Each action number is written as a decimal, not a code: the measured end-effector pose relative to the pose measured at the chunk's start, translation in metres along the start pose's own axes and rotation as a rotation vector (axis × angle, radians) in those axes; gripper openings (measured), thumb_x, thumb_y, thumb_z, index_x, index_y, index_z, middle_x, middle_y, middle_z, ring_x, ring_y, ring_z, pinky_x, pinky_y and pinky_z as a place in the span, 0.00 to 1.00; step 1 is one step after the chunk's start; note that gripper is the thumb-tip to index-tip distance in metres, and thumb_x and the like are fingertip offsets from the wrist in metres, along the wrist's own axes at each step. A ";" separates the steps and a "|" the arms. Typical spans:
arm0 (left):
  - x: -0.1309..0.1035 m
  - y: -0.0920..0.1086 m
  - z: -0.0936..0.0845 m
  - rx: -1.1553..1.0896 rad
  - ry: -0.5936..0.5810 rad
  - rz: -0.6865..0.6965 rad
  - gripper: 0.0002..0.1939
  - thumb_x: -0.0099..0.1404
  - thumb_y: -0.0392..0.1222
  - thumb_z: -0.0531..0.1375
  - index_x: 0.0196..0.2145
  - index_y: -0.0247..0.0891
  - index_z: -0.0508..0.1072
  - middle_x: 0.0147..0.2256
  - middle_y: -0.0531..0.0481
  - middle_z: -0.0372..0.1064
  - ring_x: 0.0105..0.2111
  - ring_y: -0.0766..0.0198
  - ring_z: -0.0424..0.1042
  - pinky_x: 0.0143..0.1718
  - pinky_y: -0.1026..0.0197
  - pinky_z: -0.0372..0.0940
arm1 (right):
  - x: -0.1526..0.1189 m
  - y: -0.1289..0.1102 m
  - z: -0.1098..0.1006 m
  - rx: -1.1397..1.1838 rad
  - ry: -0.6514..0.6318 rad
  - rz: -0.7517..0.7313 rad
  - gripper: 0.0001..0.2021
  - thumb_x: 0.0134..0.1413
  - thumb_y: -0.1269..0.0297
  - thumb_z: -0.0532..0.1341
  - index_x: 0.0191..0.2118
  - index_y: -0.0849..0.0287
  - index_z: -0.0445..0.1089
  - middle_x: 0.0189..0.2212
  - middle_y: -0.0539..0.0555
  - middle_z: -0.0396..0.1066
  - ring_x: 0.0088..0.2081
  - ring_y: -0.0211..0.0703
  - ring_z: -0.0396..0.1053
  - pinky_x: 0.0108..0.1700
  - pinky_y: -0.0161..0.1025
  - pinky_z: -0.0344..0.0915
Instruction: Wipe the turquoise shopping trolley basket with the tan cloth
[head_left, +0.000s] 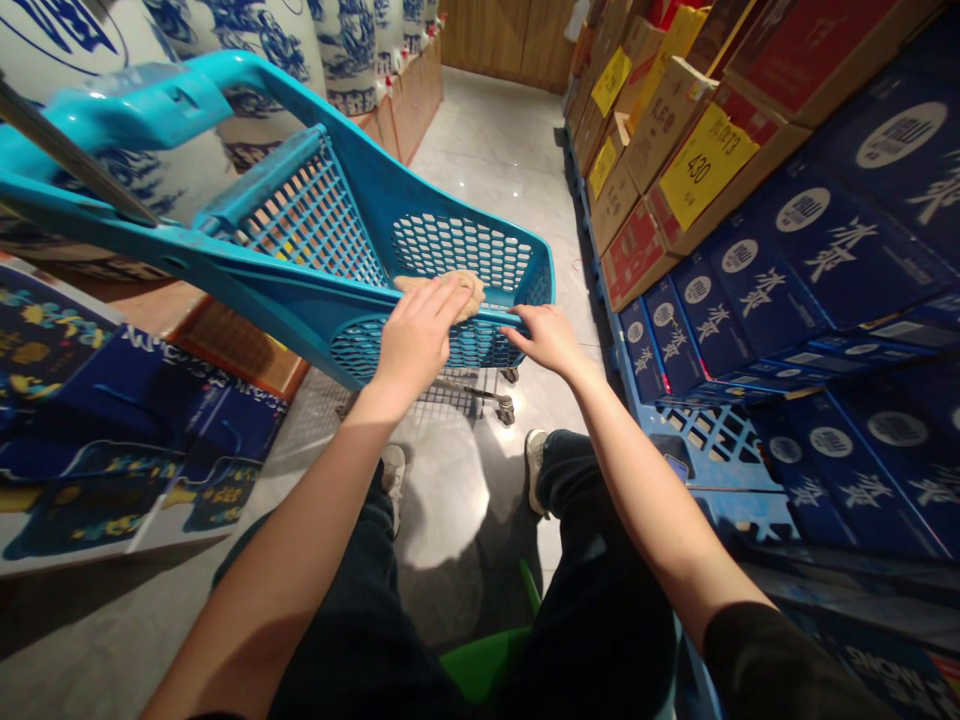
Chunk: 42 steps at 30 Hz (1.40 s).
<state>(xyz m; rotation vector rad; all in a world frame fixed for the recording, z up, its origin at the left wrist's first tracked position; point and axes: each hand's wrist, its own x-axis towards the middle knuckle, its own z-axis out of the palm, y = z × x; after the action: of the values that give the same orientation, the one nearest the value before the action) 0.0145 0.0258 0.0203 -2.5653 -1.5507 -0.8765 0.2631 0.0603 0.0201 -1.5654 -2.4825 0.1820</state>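
A blue plastic shopping cart [457, 240] stands across the aisle in front of me, its handle toward the upper left. My left hand [424, 325] is closed over a beige cloth [469, 292] at the near rim of the basket, pressing it against the rim. Further right on the same rim, my right hand [546, 338] grips the edge, thumb and fingers around it. The cloth's lower part is hidden behind my left hand and the rim.
Stacked blue cartons [810, 240] and brown boxes [660, 130] on blue pallets line the right. Large blue-and-white jars [349, 50] and gift boxes [112, 400] are on the left. A green seat [484, 665] is between my legs.
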 end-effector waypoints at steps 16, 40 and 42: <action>0.002 0.019 0.009 -0.032 -0.053 0.036 0.34 0.74 0.27 0.50 0.72 0.37 0.74 0.75 0.39 0.66 0.78 0.48 0.63 0.79 0.36 0.61 | -0.001 -0.002 -0.001 -0.025 -0.009 0.010 0.14 0.79 0.58 0.62 0.57 0.62 0.79 0.55 0.65 0.86 0.58 0.60 0.82 0.59 0.47 0.68; 0.000 -0.024 -0.018 0.066 0.071 -0.180 0.33 0.76 0.32 0.52 0.74 0.45 0.72 0.75 0.45 0.68 0.76 0.45 0.66 0.80 0.34 0.58 | 0.000 0.002 0.000 -0.025 -0.015 0.002 0.18 0.79 0.56 0.60 0.60 0.63 0.78 0.56 0.66 0.85 0.58 0.61 0.81 0.61 0.48 0.68; 0.000 -0.023 -0.019 0.065 0.066 -0.194 0.33 0.76 0.32 0.52 0.74 0.44 0.72 0.75 0.44 0.68 0.76 0.45 0.65 0.80 0.34 0.58 | 0.000 0.002 0.001 -0.019 -0.008 0.002 0.17 0.79 0.57 0.60 0.60 0.62 0.78 0.56 0.66 0.85 0.58 0.61 0.81 0.61 0.48 0.68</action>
<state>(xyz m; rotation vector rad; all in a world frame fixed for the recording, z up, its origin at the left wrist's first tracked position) -0.0135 0.0317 0.0301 -2.3473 -1.7995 -0.9002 0.2647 0.0611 0.0190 -1.5770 -2.4964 0.1661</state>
